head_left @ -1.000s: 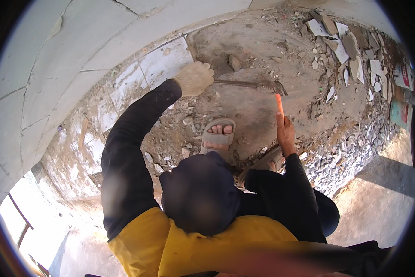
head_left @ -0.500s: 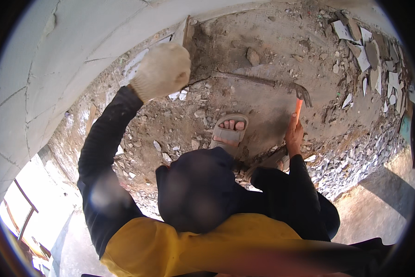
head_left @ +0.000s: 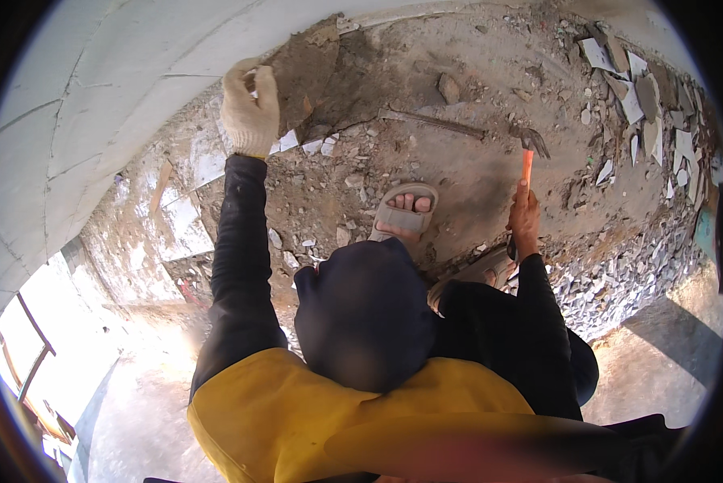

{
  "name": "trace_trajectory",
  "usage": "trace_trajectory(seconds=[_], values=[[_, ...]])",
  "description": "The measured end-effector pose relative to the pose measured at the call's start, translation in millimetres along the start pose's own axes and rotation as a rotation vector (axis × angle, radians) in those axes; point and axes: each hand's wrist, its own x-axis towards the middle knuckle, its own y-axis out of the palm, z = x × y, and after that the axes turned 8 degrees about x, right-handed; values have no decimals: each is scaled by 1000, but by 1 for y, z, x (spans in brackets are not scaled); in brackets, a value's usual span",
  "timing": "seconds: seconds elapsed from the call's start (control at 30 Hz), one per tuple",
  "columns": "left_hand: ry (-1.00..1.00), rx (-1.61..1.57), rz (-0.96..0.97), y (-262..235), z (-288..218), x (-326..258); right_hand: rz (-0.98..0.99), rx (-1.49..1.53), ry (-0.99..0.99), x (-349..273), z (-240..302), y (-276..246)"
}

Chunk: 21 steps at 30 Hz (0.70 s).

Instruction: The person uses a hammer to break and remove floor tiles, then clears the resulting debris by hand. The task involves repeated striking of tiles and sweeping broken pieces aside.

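My left hand (head_left: 250, 113), in a cream knitted glove, is raised at the far left beside the pale wall. Its fingers curl round toward the thumb with a small gap between; whatever they may pinch is not visible. A brown, flat patch like a slab (head_left: 309, 68) is just to its right. Bare and closed, my right hand (head_left: 524, 216) grips the orange handle of a claw hammer (head_left: 528, 161), head pointing away from me. Between the hands a thin, rusty metal bar (head_left: 438, 123) lies on the dirt.
The pale wall (head_left: 128, 80) curves along the left. Broken tile pieces (head_left: 631, 92) are heaped at the far right, with smaller rubble (head_left: 619, 278) nearer. White tiles (head_left: 186, 221) remain on the ground at left. A stone (head_left: 448, 88) lies beyond the bar. My sandalled foot (head_left: 406, 211) is in the middle.
My gloved left hand has moved left and slightly away from me, uncovering broken tile pieces. The right hand and hammer have shifted slightly right. The upright edge near the glove no longer shows.
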Motion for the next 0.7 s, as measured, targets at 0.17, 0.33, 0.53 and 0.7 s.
trace_trajectory(seconds=[0.17,0.33,0.53,0.7], values=[[-145,-311,178,13,34,10,62,32,13,0,-2,6],[-318,-591,427,19,39,1,94,31,40,2,-6,7],[-268,-230,297,17,17,-19,111,29,27,5,-11,23],[-290,-399,139,17,-13,-23,98,111,-39,-3,-14,28]])
